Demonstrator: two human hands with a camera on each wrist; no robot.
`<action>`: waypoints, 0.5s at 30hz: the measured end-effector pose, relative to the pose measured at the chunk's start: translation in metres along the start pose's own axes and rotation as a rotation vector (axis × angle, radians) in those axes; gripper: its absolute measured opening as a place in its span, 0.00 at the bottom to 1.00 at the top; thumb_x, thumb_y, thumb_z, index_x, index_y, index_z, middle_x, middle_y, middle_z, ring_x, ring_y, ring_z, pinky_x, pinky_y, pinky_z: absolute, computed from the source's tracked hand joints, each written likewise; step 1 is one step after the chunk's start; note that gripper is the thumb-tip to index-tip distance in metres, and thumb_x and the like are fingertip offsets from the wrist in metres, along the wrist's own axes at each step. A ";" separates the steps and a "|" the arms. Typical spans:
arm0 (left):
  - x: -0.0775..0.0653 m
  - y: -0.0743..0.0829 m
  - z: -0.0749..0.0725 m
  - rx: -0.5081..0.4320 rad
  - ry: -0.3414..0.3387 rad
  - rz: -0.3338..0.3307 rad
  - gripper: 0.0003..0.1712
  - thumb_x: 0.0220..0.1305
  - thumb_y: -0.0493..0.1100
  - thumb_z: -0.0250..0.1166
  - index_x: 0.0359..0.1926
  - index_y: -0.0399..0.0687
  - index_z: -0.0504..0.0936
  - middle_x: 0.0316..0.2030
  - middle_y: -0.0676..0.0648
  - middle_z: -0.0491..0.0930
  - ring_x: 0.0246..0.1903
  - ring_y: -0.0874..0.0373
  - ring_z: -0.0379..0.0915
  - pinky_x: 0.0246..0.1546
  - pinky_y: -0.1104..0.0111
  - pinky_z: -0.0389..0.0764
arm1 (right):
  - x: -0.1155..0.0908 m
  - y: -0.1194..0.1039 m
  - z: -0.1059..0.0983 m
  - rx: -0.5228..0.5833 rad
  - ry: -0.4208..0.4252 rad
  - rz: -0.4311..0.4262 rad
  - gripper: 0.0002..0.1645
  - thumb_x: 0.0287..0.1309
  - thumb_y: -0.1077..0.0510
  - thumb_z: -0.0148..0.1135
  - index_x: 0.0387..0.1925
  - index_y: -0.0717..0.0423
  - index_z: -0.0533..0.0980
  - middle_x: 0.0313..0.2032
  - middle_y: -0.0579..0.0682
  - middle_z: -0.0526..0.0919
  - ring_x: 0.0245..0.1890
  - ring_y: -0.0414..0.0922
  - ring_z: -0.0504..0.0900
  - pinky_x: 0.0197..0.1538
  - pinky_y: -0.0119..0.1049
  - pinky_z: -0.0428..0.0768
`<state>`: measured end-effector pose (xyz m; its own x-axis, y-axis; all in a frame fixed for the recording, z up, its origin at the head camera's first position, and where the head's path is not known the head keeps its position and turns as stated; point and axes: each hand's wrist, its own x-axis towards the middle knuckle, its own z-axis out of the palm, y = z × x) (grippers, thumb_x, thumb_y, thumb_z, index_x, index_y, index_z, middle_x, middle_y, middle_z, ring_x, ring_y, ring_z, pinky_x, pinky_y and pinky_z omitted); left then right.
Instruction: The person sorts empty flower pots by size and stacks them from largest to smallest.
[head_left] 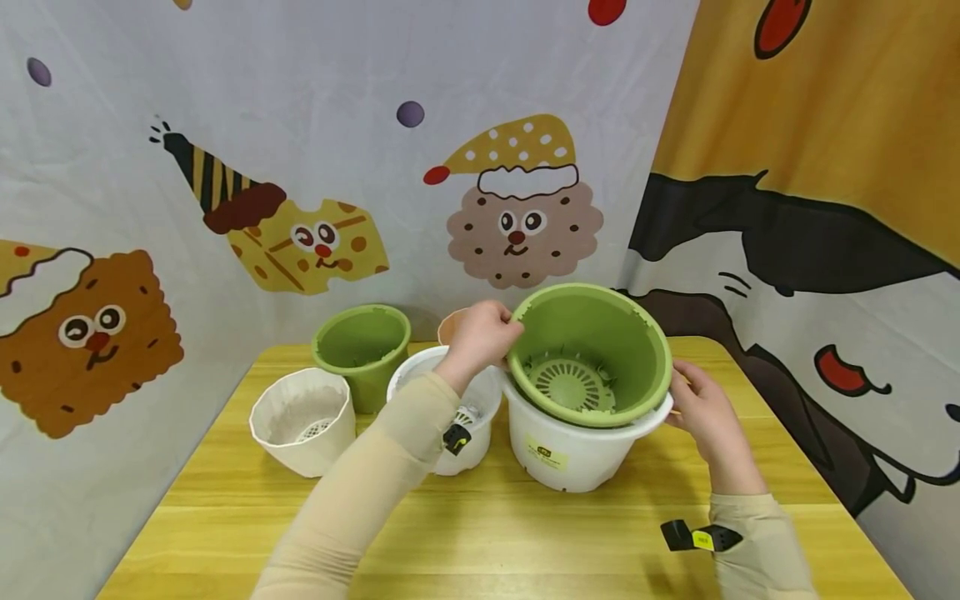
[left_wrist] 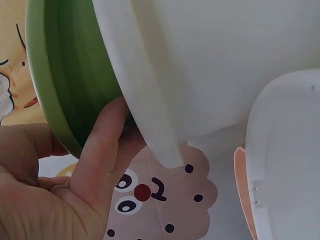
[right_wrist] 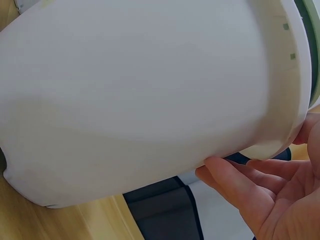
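A green flowerpot (head_left: 630, 350) with a slotted bottom sits tilted inside a larger white flowerpot (head_left: 577, 462), its rim standing above the white one. My left hand (head_left: 480, 337) pinches the green rim at its left side. In the left wrist view, the fingers (left_wrist: 100, 145) reach under that rim, between green and white. On the other side, my right hand (head_left: 707, 412) holds the white pot at its rim. The right wrist view has its fingertips (right_wrist: 220, 167) against the white wall just below the rim, thumb up at the edge.
Left of the nested pair stand a smaller white pot (head_left: 472, 450), partly behind my left forearm, a second green pot (head_left: 367, 383) and a cream faceted pot (head_left: 307, 442). An orange pot (head_left: 448, 327) shows behind my left hand. All are on a wooden table (head_left: 480, 542) before a cartoon-printed curtain (head_left: 300, 83).
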<state>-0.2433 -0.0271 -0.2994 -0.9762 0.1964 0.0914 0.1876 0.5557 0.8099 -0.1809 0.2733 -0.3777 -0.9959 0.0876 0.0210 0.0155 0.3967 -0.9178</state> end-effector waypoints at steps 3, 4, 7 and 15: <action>0.001 0.000 0.001 0.023 -0.005 -0.004 0.18 0.64 0.36 0.59 0.16 0.43 0.71 0.19 0.46 0.75 0.15 0.57 0.75 0.21 0.63 0.85 | -0.001 0.000 0.000 0.003 -0.003 0.007 0.41 0.75 0.39 0.41 0.72 0.66 0.58 0.57 0.68 0.70 0.38 0.33 0.78 0.42 0.28 0.83; 0.001 0.000 0.002 0.022 -0.007 -0.007 0.18 0.64 0.36 0.59 0.16 0.44 0.70 0.19 0.46 0.75 0.15 0.57 0.75 0.21 0.63 0.85 | -0.001 -0.001 0.000 0.005 -0.004 0.009 0.41 0.74 0.39 0.41 0.73 0.66 0.58 0.57 0.68 0.70 0.38 0.33 0.78 0.42 0.28 0.83; 0.002 0.000 0.003 0.035 -0.010 -0.009 0.20 0.64 0.37 0.59 0.15 0.45 0.68 0.17 0.47 0.73 0.14 0.57 0.74 0.22 0.61 0.86 | -0.001 -0.001 0.000 0.014 -0.006 0.013 0.42 0.74 0.38 0.41 0.73 0.65 0.57 0.59 0.68 0.69 0.39 0.32 0.78 0.43 0.28 0.83; 0.005 0.000 0.008 0.039 -0.017 -0.009 0.24 0.64 0.36 0.58 0.12 0.47 0.63 0.11 0.52 0.62 0.11 0.58 0.70 0.20 0.62 0.85 | -0.001 -0.001 0.001 0.021 0.003 0.020 0.41 0.74 0.38 0.41 0.73 0.65 0.57 0.60 0.68 0.68 0.38 0.30 0.77 0.42 0.27 0.83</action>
<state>-0.2469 -0.0198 -0.3039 -0.9759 0.2050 0.0740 0.1834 0.5888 0.7872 -0.1803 0.2722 -0.3766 -0.9952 0.0981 0.0043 0.0330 0.3757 -0.9261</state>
